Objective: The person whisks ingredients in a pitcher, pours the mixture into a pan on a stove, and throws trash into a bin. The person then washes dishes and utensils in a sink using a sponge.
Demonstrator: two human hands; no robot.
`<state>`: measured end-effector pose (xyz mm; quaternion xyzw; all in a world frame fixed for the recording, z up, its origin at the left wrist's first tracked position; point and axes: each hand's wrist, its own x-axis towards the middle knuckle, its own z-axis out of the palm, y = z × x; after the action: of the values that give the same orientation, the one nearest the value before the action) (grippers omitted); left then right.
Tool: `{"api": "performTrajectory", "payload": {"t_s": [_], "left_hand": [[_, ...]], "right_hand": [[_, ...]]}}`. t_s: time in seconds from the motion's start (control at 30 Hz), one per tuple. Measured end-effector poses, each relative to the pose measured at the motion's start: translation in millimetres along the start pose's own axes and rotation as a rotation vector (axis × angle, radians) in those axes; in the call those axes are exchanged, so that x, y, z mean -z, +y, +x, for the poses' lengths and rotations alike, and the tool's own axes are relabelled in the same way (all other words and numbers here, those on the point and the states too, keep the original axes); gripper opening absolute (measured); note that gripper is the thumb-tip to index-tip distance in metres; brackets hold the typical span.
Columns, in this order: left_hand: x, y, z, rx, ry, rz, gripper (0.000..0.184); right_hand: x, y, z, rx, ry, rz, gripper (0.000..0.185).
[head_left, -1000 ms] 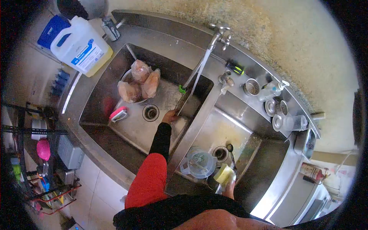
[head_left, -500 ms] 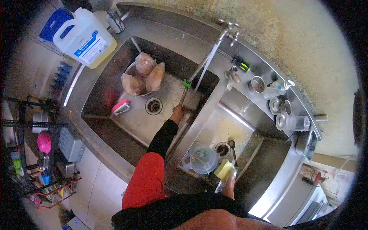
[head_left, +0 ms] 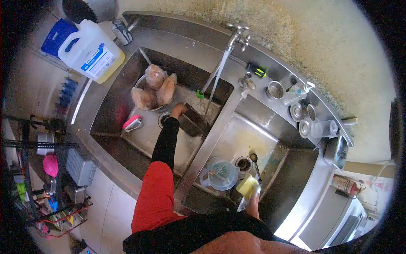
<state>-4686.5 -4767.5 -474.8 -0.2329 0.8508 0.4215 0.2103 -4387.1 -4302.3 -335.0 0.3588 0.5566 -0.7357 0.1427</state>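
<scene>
In the left basin my left hand (head_left: 179, 110) grips the edge of a rectangular metal pan (head_left: 194, 121), which is tilted near the stream of running water (head_left: 216, 82). My right hand (head_left: 253, 204), low over the right basin, is closed on a yellow sponge (head_left: 247, 186). Beside the sponge are a clear plastic jug (head_left: 223, 174) and a dark ladle-like spoon (head_left: 255, 163) near the drain. Left of the pan, a round bowl holds several plastic-wrapped pinkish bundles (head_left: 155, 76). A pink-and-white scrub brush (head_left: 133, 123) lies close by.
The faucet (head_left: 237, 36) runs at the back wall. A large jug of yellow liquid (head_left: 95, 55) stands on the left ledge. Metal cups (head_left: 275, 89), a pump bottle (head_left: 297, 94) and a screwdriver (head_left: 256, 70) line the back ledge. A wire rack (head_left: 63, 211) stands at lower left.
My left hand has moved left with the metal pan, away from the divider and toward the drain. The view has shifted slightly. My right hand still holds the sponge in about the same place.
</scene>
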Motion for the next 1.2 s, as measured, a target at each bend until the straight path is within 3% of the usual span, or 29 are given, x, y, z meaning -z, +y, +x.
{"api": "performTrajectory", "payload": {"t_s": [0.07, 0.1, 0.17, 0.2, 0.27, 0.3, 0.37, 0.4, 0.47, 0.53, 0.6, 0.7, 0.8, 0.83, 0.9, 0.93, 0.97, 1.0, 1.07, 1.13, 1.2], "left_hand": [[-27.9, -9.7, 33.9, -0.198, -0.089, 0.499, 0.017], [-34.9, -9.8, 28.2, -0.206, -0.099, 0.502, 0.017], [-22.9, 39.8, -53.6, -0.754, 0.413, 0.785, 0.014], [-23.2, 57.2, -76.4, -0.768, 0.404, 0.788, 0.014], [-27.5, 82.0, -114.2, -0.603, 0.226, 0.989, 0.017], [-29.5, 81.4, -132.9, -0.617, 0.217, 0.998, 0.017], [-19.4, 74.3, -173.3, -0.698, 0.359, 0.983, 0.034], [-8.9, 73.3, -193.0, -0.707, 0.358, 0.995, 0.034], [16.7, 76.2, -229.4, -0.882, 0.432, 1.187, 0.054], [35.2, 81.5, -263.0, -0.962, 0.479, 1.239, 0.057], [51.0, 91.0, -290.5, -1.035, 0.536, 1.289, 0.061], [74.3, 108.5, -324.8, -1.178, 0.566, 1.384, 0.063], [98.0, 127.0, -348.1, -1.155, 0.649, 1.357, 0.064], [106.6, 130.7, -354.4, -1.087, 0.696, 1.200, 0.060], [110.3, 146.9, -380.6, -1.025, 0.745, 1.044, 0.055], [109.1, 160.0, -398.5, -0.914, 0.855, 0.740, 0.045], [104.3, 171.8, -411.9, -0.796, 0.943, 0.433, 0.036], [97.4, 179.5, -417.1, -0.809, 0.942, 0.432, 0.036], [80.3, 198.7, -424.1, -0.751, 0.968, -0.029, 0.014], [48.8, 223.1, -444.1, -0.802, 0.790, -0.268, 0.020], [9.8, 243.3, -460.0, -0.808, 0.659, -0.325, 0.015]], "right_hand": [[-41.9, -38.8, -22.4, -0.016, -0.002, 0.021, 0.043], [-67.4, -68.2, -48.2, -0.021, 0.072, -0.073, 0.038], [-50.9, -51.0, -34.5, 0.085, -0.022, -0.131, 0.034], [-41.0, -42.0, -28.4, 0.189, -0.127, -0.194, 0.030], [-26.7, -34.0, -30.4, 0.156, -0.101, -0.242, 0.025], [-23.2, -30.4, -29.1, 0.173, -0.098, -0.251, 0.024], [-10.1, -15.5, -25.3, 0.203, -0.089, -0.270, 0.023], [-7.7, -13.1, -26.7, 0.219, -0.084, -0.280, 0.023], [-10.8, -17.4, -28.3, 0.363, -0.074, -0.243, 0.024], [-14.1, -34.8, -43.0, 0.337, -0.091, -0.353, 0.025], [-6.5, -29.2, -39.4, 0.472, -0.163, -0.360, 0.024], [0.2, -24.2, -42.0, 0.364, -0.194, -0.256, 0.022], [-0.2, -44.5, -63.2, 0.218, -0.251, -0.026, 0.024], [9.9, -37.1, -52.3, 0.501, -0.278, -0.398, 0.026], [7.5, -31.1, -48.9, 0.479, -0.242, -0.259, 0.034], [5.7, -32.0, -52.6, 0.485, -0.241, -0.255, 0.034], [-8.7, -59.7, -75.9, 0.710, -0.117, -0.349, 0.035], [-22.7, -85.8, -99.5, 0.931, 0.019, -0.442, 0.036], [-46.0, -122.8, -137.8, 1.190, -0.013, -0.354, 0.031], [-62.9, -156.0, -153.7, 1.355, -0.260, -0.479, 0.031], [-78.2, -178.4, -162.3, 1.426, -0.349, -0.746, 0.022]]}}
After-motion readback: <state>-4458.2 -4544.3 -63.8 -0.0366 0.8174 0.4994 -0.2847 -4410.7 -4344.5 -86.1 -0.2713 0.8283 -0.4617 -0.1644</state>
